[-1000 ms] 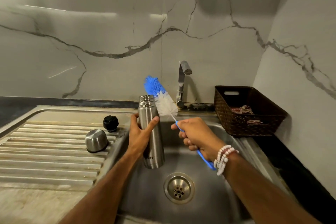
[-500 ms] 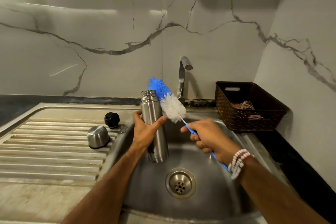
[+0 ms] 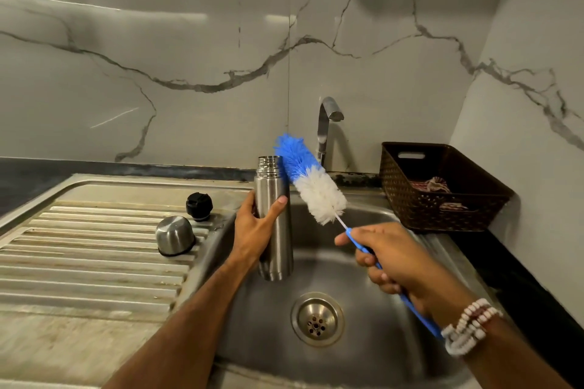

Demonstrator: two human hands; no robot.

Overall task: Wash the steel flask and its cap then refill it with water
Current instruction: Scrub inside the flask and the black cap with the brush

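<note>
Left hand (image 3: 252,230) grips flask (image 3: 273,224); right hand (image 3: 398,259) grips brush (image 3: 311,183).

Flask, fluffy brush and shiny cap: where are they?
flask (image 3: 274,199), head view, on its steel body above the thumb.
fluffy brush (image 3: 311,182), head view, where blue bristles meet white.
shiny cap (image 3: 174,234), head view, on its domed steel side.
</note>
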